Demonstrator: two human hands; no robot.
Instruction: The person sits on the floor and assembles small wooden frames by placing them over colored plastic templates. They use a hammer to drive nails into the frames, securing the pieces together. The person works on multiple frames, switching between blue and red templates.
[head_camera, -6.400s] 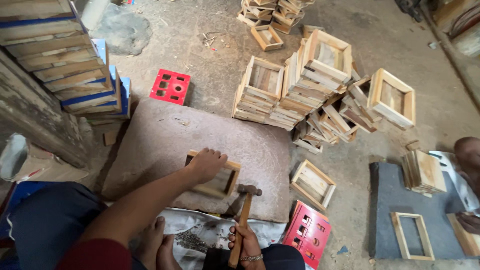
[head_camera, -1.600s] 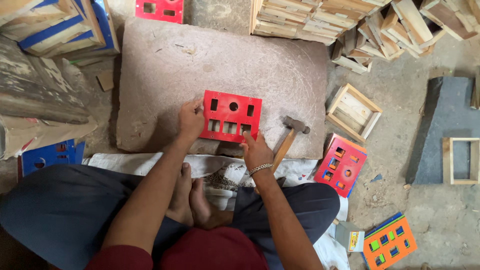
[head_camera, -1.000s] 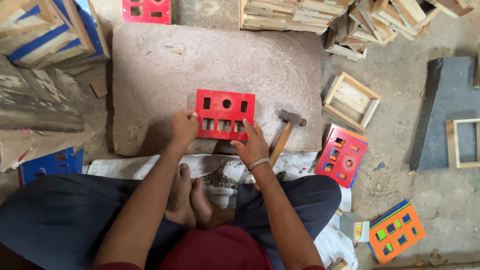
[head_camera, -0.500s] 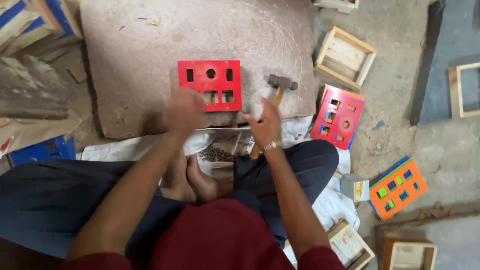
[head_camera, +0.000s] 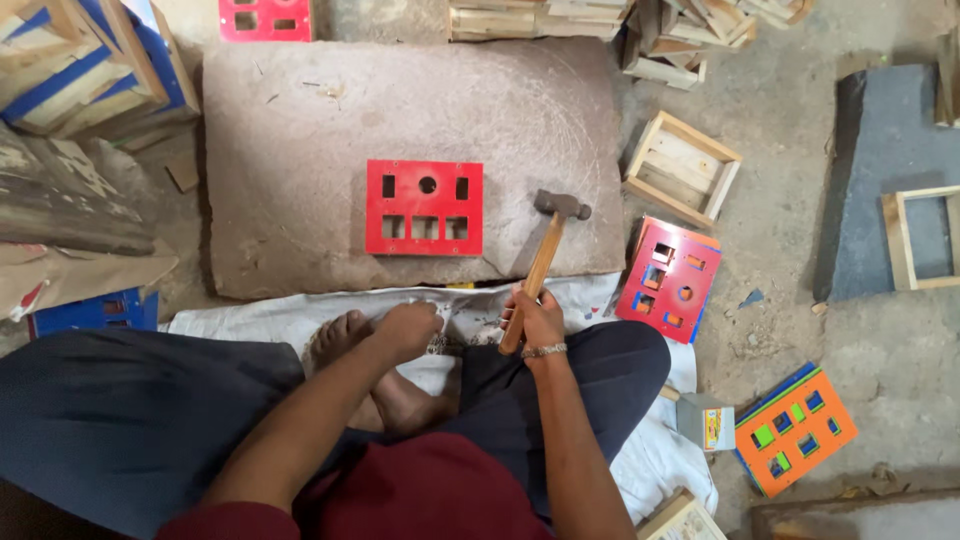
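The person sits cross-legged on the floor in front of a flat stone slab. The right hand is clenched around the lower end of the wooden handle of a hammer; its metal head rests on the slab near the right edge. The left hand is down at the near edge of the slab, on the white cloth beside the bare foot. Its fingers are curled, and I cannot tell if it pinches something small or is empty.

The red panel, with round and square holes cut in it, lies flat on the middle of the slab, apart from both hands and just left of the hammer head.

Several risks seem possible from here. Nothing holds the red panel, so a blow on it can make it jump or slide on the smooth stone. The panel looks thin, and the narrow strips between its holes may crack if the hammer lands there. The grip is far down the handle, which gives force but less control, so a stroke can miss. The bare foot and the left hand are close to the slab edge, so a slipped hammer can hurt them. Another red and blue panel and a wooden frame lie just beside on the right and can be knocked by the elbow.
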